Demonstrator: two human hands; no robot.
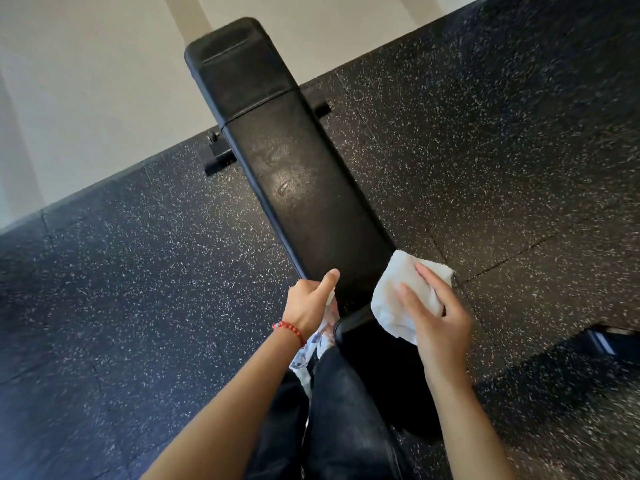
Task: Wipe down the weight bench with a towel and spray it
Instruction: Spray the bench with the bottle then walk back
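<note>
A gym or home workout room. The floor (485,150) is laid in black rubber tiles flecked with white, with seams visible between tiles, a covering typical of weight areas. A long flat weight bench (294,174) with black vinyl padding stands on it, running from near to far, and black metal feet (216,157) project at its far part. A plain pale wall (86,81) bounds the far-left side.

Bench (298,174) centre, lengthwise on floor (485,150); towel (398,292) at near right edge (under right hand (436,317)); left hand (311,303) opposite.
</note>
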